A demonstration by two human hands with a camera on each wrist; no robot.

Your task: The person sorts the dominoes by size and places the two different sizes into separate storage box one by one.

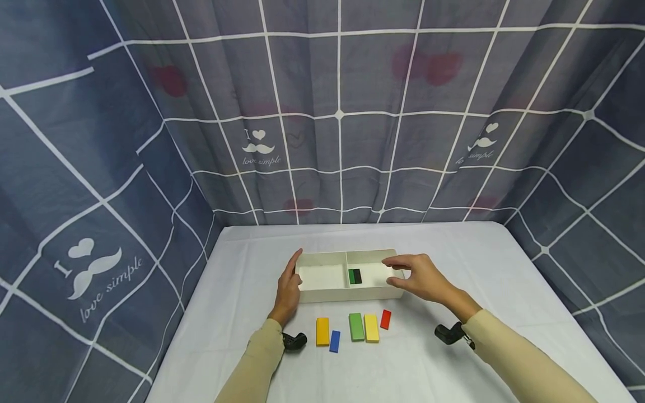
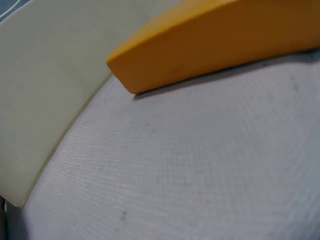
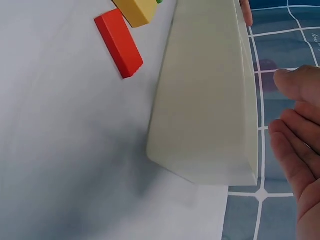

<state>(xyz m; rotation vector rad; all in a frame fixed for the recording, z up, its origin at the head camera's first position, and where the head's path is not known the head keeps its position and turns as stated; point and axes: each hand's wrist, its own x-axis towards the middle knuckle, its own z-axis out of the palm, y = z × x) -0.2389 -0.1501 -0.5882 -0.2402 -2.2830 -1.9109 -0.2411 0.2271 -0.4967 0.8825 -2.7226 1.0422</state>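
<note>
Right hand, thumb apart, hides part of the box — left hand, index straight, touches its end.

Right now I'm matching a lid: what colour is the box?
The box is off-white, shown best in the head view.

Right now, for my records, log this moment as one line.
left hand: at left end of box; right hand: at right end, holding nothing; right compartment: green block, black block; table: five loose blocks
</note>
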